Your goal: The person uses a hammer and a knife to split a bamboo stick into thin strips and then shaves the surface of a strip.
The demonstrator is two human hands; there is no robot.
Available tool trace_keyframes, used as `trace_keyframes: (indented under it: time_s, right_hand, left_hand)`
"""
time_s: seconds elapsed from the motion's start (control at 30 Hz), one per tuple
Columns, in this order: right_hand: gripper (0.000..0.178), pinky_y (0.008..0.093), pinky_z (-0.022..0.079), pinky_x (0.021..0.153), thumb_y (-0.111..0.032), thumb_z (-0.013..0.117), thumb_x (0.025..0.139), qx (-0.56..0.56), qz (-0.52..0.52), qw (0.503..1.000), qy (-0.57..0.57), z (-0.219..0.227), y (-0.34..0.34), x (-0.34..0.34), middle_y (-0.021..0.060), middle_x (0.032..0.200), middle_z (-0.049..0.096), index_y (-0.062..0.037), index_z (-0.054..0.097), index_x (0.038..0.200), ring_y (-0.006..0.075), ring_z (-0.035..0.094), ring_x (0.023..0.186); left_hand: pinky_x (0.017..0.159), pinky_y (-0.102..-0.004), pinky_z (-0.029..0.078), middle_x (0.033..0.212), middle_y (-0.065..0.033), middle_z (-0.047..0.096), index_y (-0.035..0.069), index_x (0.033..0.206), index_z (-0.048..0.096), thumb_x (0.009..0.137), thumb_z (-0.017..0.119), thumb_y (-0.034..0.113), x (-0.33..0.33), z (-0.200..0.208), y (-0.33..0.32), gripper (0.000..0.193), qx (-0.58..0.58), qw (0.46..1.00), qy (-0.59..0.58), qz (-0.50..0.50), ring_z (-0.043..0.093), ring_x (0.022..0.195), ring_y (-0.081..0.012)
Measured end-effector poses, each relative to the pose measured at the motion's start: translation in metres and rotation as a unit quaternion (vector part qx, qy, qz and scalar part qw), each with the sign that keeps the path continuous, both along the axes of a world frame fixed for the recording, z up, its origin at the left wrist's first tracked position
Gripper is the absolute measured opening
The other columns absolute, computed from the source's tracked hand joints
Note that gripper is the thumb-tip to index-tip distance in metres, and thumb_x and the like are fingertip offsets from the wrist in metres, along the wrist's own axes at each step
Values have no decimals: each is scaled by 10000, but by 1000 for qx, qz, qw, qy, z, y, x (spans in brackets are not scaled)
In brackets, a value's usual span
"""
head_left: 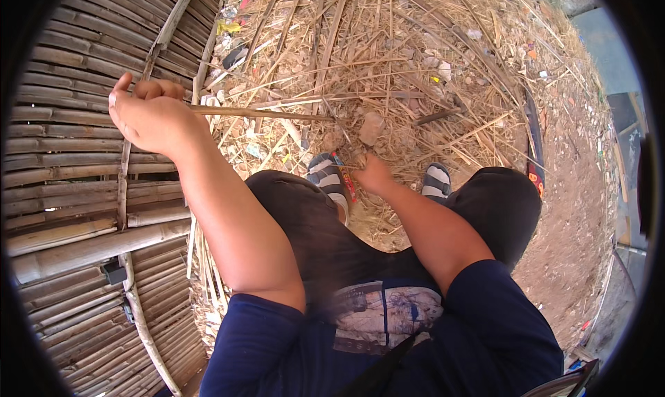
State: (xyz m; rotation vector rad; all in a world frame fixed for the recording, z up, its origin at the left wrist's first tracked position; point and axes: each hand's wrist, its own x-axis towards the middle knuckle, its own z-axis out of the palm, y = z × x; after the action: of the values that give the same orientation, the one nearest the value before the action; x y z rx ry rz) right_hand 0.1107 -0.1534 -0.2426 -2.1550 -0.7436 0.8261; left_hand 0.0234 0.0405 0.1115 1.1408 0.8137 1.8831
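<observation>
My left hand (154, 118) is raised beside the bamboo wall, its fingers curled. From it a thin wooden stick (263, 112) runs level to the right, over the littered ground. The part of the stick inside the hand is hidden. Low between my feet, my right hand (375, 175) is closed close to the ground, and what its fingers hold is too small to make out. A thin dark strip slants down toward that hand and crosses near the stick's far end. Just beyond the right hand lies a brownish stone (371, 128). A red wrapper strip (343, 177) lies beside my left sandal (327, 174).
A wall of bamboo slats (76, 120) stands along the left. Dry straw and broken sticks (388, 58) cover the ground ahead, mixed with stones and litter. My right sandal (436, 181) is planted near my right hand. Bare brown soil (571, 224) stretches along the right.
</observation>
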Motion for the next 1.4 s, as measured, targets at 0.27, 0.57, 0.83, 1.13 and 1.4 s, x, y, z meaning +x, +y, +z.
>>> trace_keyframes:
  time_s: [0.27,0.57,0.83,1.13,1.4]
  right_hand:
    - [391,486,523,762,-187,689,800,161,109,978,71,111,26,-21,260,931,690,-18,583,1137,431,683,889]
    - [468,447,545,805,-265,703,809,-7,32,999,-8,-2,-8,3,210,948,709,-4,612,1187,379,697,892]
    - [533,493,530,819,-187,684,803,125,41,987,95,86,19,-16,246,976,700,-47,576,1306,425,683,930]
    - [566,467,551,814,-216,705,813,36,-14,999,-14,-22,1,-15,249,961,713,-13,554,1319,409,698,942]
    - [433,455,539,789,-199,691,801,86,16,991,105,66,19,-9,223,915,698,-11,609,1182,393,691,860]
  left_hand:
    - [537,-301,311,622,-4,392,35,1093,527,1023,378,246,-6,-6,3,268,7,1000,-2,3,348,529,-129]
    - [537,-300,307,625,-12,392,31,1164,518,1049,368,235,-11,-6,7,278,-8,1000,-10,4,336,527,-130]
    - [539,-301,304,639,-8,395,25,1155,519,1051,376,230,-5,-8,6,270,24,999,-2,-27,338,540,-126]
    - [519,-282,321,610,0,453,41,1178,490,999,383,238,-9,-5,14,287,-31,996,5,85,363,523,-120]
    - [523,-295,292,636,2,381,24,1191,536,991,440,151,-2,-3,6,256,-2,999,-37,2,316,534,-122]
